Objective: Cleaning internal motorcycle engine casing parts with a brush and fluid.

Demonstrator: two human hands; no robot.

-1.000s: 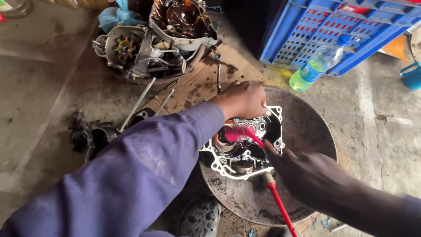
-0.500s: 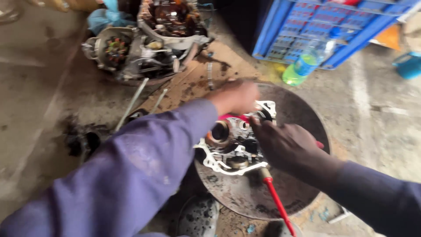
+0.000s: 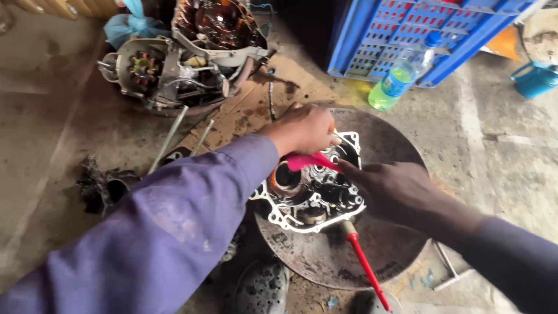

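One round rusty metal tray (image 3: 401, 151) on stained concrete floor (image 3: 505, 168), blue crate (image 3: 418, 35) behind.

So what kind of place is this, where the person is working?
Most likely a small motorcycle repair workshop, with the work done on the floor. An opened engine crankcase half lies on a round metal tray, another stripped engine sits on oil-stained cardboard, and the concrete floor is grimy.

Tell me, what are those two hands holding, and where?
The right hand holds a pink brush by its handle end. The left hand grips the top edge of the engine casing.
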